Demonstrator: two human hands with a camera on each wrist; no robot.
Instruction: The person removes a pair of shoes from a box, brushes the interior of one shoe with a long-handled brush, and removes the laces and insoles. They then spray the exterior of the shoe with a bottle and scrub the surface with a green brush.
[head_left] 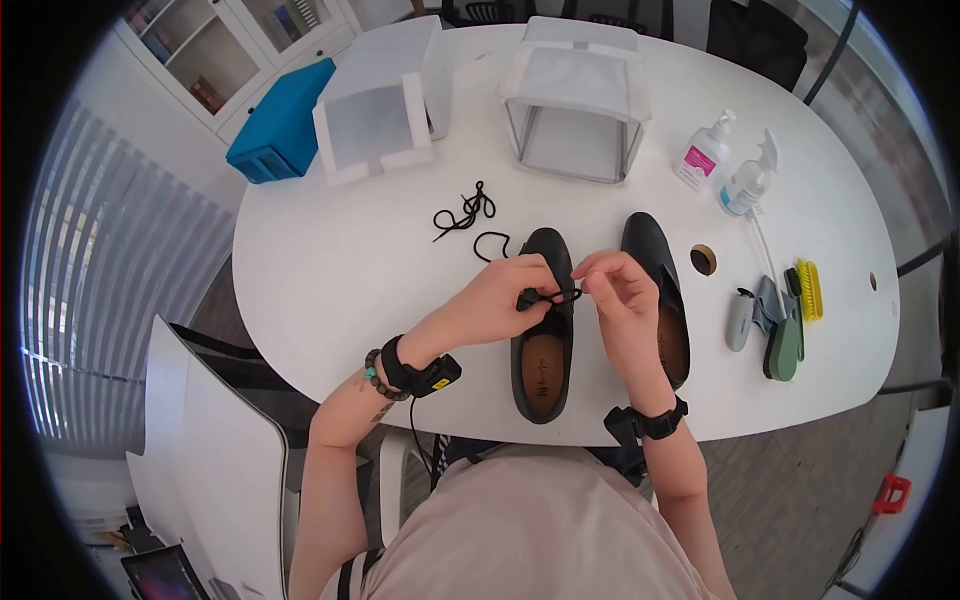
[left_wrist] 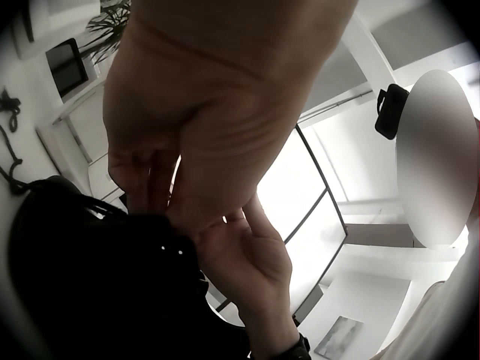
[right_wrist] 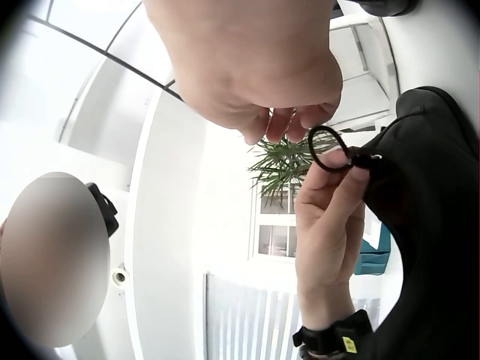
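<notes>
On the table a black lace-up shoe [head_left: 524, 375] with a brown insole stands between my two hands, its toe pointing away. My left hand [head_left: 500, 300] pinches a black shoelace [right_wrist: 330, 168] at the shoe's eyelet flap. From that pinch the lace sticks out in a small round loop toward my right hand [head_left: 628, 305]. The right fingers are loosely bent, their tips right beside the loop. In the left wrist view the shoe's dark side [left_wrist: 97, 277] fills the lower left. More of the lace trails onto the table past the toe.
The second black shoe [head_left: 645, 236] stands just right of the first. A loose black lace [head_left: 470, 212] lies beyond the left hand. Brushes [head_left: 783, 350] and two bottles [head_left: 703, 152] are at the right. White boxes [head_left: 575, 85] and a blue case [head_left: 283, 120] stand at the back.
</notes>
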